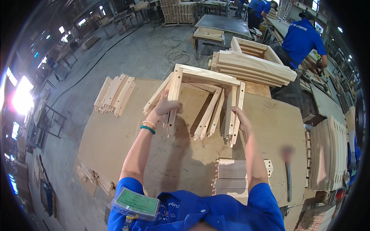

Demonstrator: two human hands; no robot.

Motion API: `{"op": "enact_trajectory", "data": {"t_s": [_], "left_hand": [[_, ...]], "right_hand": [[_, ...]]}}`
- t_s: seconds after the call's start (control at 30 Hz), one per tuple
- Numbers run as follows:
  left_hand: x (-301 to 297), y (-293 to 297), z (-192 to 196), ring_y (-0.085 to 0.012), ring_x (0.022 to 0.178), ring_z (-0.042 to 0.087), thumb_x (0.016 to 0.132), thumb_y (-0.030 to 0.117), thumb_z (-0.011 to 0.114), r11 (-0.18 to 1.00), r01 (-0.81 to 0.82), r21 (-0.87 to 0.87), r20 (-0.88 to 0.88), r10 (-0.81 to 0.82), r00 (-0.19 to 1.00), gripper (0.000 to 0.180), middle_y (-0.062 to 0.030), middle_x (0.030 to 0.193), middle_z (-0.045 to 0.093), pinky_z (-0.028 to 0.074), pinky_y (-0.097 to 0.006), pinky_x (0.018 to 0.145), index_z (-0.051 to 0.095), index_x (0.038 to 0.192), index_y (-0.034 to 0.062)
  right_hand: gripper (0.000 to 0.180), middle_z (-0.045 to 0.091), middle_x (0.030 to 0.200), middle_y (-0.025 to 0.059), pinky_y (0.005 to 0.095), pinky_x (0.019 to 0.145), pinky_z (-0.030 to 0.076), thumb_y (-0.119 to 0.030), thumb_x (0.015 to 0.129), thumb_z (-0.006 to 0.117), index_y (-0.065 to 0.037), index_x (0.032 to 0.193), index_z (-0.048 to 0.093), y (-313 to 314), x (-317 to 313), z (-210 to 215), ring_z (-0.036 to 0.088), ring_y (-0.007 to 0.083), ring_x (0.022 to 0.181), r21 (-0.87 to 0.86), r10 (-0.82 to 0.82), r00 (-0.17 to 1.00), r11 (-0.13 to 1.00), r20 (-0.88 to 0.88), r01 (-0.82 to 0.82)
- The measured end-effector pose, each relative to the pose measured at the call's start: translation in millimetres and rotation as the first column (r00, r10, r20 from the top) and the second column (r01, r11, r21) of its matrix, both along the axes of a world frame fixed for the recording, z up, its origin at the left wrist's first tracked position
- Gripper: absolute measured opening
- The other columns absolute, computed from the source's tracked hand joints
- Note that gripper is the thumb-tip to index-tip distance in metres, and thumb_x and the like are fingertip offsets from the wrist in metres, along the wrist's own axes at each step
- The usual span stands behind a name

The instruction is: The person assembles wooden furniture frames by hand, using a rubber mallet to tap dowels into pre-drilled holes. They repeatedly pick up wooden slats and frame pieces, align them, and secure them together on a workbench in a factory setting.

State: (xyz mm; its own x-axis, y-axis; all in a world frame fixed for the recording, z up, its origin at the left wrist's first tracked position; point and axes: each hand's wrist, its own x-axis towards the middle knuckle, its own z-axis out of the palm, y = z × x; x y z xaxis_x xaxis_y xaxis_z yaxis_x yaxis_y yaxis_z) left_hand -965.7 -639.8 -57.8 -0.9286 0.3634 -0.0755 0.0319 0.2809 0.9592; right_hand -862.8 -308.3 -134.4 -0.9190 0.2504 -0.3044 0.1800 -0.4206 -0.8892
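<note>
while hands [164,106] [242,119] curl — (both), gripping wooden frame [207,74]

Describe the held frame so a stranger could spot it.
Find the tan work surface. Near its far edge, the left hand and right hand hold a pale wooden frame. Unlike the straight slats left of it, it forms an open U.

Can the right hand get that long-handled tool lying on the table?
Probably yes: nothing seems to block the long-handled tool. But the right hand is holding the wooden frame, so it might need to let go.
</note>
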Motion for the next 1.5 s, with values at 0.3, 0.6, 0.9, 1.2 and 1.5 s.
{"op": "enact_trajectory", "data": {"t_s": [0.3,0.6,0.9,1.2,1.5], "left_hand": [[-51.3,-67.4,9.1,-0.0163,0.095,0.058,0.074,0.024,0.074,0.998,0.061,-0.024,0.32,-0.05,0.946,0.058,-0.0113,0.107,0.059,0.05,-0.029,0.081,0.053,0.124,0.0017],[-109.1,-105.0,51.6,-0.0254,0.13,0.043,0.077,0.052,0.07,0.966,0.187,-0.176,0.15,-0.161,0.975,0.077,-0.0174,0.135,0.049,0.036,-0.036,0.105,0.05,0.132,0.0009],[-117.1,-108.2,56.0,-0.0269,0.141,0.024,0.074,0.058,0.071,0.95,0.28,-0.14,0.225,-0.245,0.943,0.098,-0.0152,0.151,0.031,0.015,-0.039,0.116,0.032,0.147,0.0051],[-99.5,-91.2,74.1,-0.0228,0.133,0.036,0.076,0.048,0.071,0.953,0.302,0.005,0.188,-0.297,0.936,0.085,-0.009,0.143,0.043,0.023,-0.035,0.111,0.038,0.145,0.0105],[-136.8,-107.4,16.5,-0.0203,0.118,0.05,0.082,0.039,0.073,0.962,0.236,0.135,0.402,-0.271,0.874,0.078,-0.0104,0.132,0.051,0.04,-0.035,0.102,0.036,0.142,0.0068]], "right_hand": [[0.046,0.059,0.116,0.0132,0.0364,0.09,0.047,-0.03,0.085,0.061,0.0,0.119,0.055,-28.9,1.7,51.0,0.055,0.0203,0.111,0.073,0.103,0.994,0.992,-0.023,-0.101],[0.075,0.043,0.137,0.0126,0.0375,0.103,0.037,-0.048,0.091,0.056,-0.005,0.145,0.028,-107.4,-29.5,69.1,0.044,0.0223,0.122,0.4,0.069,0.991,0.917,-0.116,-0.017],[0.06,0.048,0.124,0.0103,0.0376,0.087,0.05,-0.037,0.09,0.055,-0.012,0.14,0.033,-124.0,-29.1,64.1,0.053,0.0207,0.11,0.057,-0.205,0.959,0.974,-0.197,0.22],[0.051,0.055,0.107,0.0106,0.0371,0.074,0.053,-0.025,0.085,0.053,-0.008,0.132,0.041,-89.7,-35.4,58.5,0.058,0.0203,0.095,-0.217,-0.124,0.981,0.972,-0.151,0.09],[0.075,0.044,0.14,0.0175,0.0393,0.108,0.034,-0.059,0.095,0.036,-0.002,0.144,0.034,-91.1,-48.3,57.3,0.043,0.0269,0.129,-0.23,-0.148,0.978,0.967,-0.146,0.112]]}}
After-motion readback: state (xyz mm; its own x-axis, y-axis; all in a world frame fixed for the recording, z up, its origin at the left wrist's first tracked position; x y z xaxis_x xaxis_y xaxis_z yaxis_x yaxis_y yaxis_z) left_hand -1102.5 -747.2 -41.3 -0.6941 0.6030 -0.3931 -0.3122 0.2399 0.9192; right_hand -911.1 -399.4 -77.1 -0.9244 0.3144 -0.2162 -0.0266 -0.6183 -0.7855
